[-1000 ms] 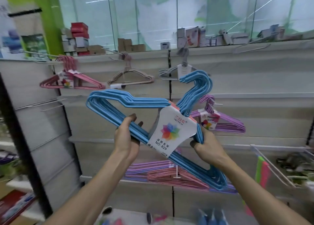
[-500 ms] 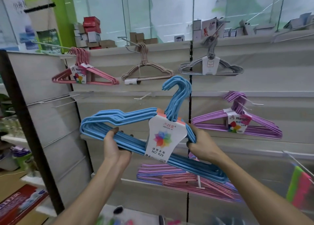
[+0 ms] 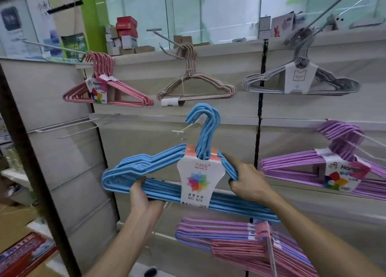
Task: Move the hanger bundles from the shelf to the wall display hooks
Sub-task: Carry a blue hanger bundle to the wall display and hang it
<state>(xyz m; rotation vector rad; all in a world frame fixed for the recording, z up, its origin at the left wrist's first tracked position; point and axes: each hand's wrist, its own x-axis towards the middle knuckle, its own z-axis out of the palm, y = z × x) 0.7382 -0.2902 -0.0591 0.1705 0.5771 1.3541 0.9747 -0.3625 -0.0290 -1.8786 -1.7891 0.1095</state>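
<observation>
Swinging upright in front of the slatted wall, the bundle of sky-blue coated wire hangers (image 3: 158, 178) is now hanging level, where a moment ago it was tilting steeply down to the right with its hooks leaning aside. Its bunched hooks are now standing nearly vertical and reaching just beside the bare white peg hook (image 3: 183, 129) in the middle row, though I cannot tell whether they are touching it. To my eye the person is lining the bundle up for threading onto that peg, so this transfer is nearing its hanging step but is not yet done. The left hand (image 3: 144, 197) is gripping the bottom bars from below, fingers curled round them and thumb on top. The right hand (image 3: 246, 180) is clamping the right shoulder of the bundle, fingers wrapped over the wires. The white cardboard sleeve (image 3: 197, 177) on the bundle is showing a rainbow pinwheel, Chinese characters and "NO 829". A pink wire hanger bundle (image 3: 125, 92) and a purple wire hanger bundle (image 3: 302, 164) are already hanging on pegs, both tagged "Hanger" as far as I can read. More purple and pink bundles (image 3: 240, 241) are lying on the shelf below, waiting.
</observation>
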